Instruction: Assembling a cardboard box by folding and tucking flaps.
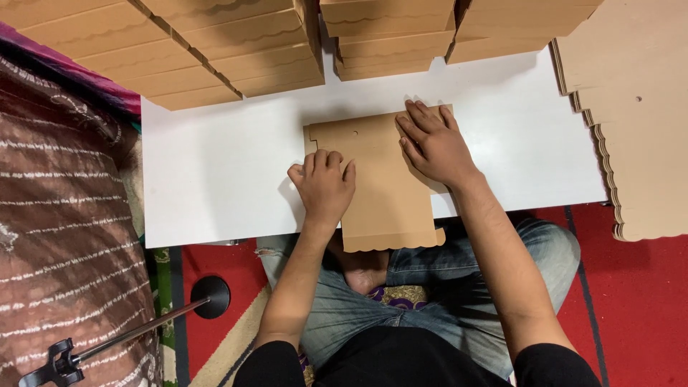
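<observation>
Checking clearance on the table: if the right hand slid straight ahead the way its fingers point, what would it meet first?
The right hand points up and slightly left across the flat cardboard piece. Past its far edge lies bare white table, then probably the stacked folded boxes; depth is uncertain.

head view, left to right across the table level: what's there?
Brown patterned fabric with white stripes → bare white tabletop → left hand curled on the flat tan cardboard blank → right hand pressed flat on it → stack of scallop-edged cardboard sheets.
</observation>
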